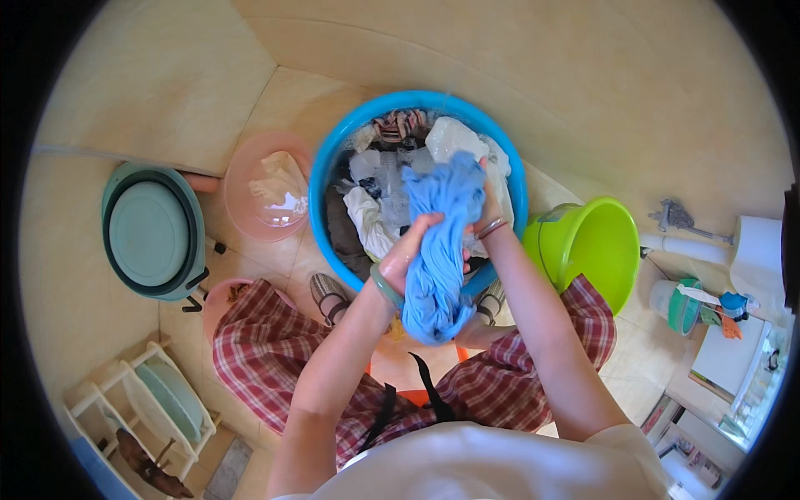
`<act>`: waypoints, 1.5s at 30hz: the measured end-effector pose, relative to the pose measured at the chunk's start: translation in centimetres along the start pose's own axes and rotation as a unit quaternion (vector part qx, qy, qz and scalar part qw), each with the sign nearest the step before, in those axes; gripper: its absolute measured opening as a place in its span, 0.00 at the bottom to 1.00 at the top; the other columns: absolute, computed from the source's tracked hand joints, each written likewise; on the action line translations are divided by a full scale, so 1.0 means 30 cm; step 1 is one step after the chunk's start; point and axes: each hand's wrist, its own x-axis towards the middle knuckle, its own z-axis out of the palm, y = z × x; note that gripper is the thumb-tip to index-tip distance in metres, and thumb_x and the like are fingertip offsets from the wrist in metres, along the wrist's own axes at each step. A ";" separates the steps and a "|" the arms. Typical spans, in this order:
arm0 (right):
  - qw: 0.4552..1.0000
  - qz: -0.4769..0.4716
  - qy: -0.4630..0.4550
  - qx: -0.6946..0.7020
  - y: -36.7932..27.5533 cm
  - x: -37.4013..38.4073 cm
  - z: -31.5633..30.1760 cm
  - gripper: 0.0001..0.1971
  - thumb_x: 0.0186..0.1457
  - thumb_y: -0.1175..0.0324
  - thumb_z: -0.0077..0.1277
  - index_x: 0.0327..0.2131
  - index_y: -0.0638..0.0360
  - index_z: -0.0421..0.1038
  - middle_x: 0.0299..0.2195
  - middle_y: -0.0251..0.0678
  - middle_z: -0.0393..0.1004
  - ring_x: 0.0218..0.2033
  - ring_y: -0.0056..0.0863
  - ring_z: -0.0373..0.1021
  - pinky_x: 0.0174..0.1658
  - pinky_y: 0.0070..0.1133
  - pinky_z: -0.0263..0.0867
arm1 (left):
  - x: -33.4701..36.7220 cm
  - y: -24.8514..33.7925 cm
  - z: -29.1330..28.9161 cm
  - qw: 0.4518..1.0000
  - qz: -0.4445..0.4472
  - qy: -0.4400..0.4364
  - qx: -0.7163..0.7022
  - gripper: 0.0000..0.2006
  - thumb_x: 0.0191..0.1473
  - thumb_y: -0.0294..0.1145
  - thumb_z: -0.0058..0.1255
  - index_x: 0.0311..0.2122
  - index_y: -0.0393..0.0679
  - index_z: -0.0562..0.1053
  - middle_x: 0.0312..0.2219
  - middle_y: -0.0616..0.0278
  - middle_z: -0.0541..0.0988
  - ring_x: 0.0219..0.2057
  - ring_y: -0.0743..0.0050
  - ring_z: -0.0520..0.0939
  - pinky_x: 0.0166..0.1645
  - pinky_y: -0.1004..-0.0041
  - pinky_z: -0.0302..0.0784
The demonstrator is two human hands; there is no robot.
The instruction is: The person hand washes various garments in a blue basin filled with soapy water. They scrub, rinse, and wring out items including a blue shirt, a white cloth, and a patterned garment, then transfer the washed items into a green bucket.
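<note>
A bunched, wet-looking light blue cloth garment (442, 242) hangs between my hands over the near side of a big blue tub (327, 243). My left hand (404, 257), with a green bangle at the wrist, wraps round its middle from the left. Farther up, my right hand (492, 200) grips the cloth from the right side; some of its fingers are hidden behind the fabric. The garment's lower end dangles past the tub's near rim. Inside the tub lie white clothes (454, 140), dark cloth and a striped piece (402, 125) in water.
Right of the tub a lime green bucket (617, 258) lies tilted. To its left stands a pink basin (242, 208) with pale cloth in it. A grey-green folding basin (150, 233) leans by the left wall. A white rack (125, 367) stands lower left; walls close in behind the tub.
</note>
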 end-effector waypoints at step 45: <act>0.870 -0.009 -0.135 -0.474 -0.100 -0.053 0.273 0.33 0.57 0.54 0.49 0.61 0.60 0.53 0.62 0.39 0.52 0.62 0.36 0.53 0.60 0.27 0.53 | 0.019 -0.065 0.008 0.989 0.087 0.108 0.050 0.31 0.54 0.62 0.43 0.45 0.38 0.69 0.27 0.56 0.76 0.19 0.66 0.77 0.25 0.67 0.77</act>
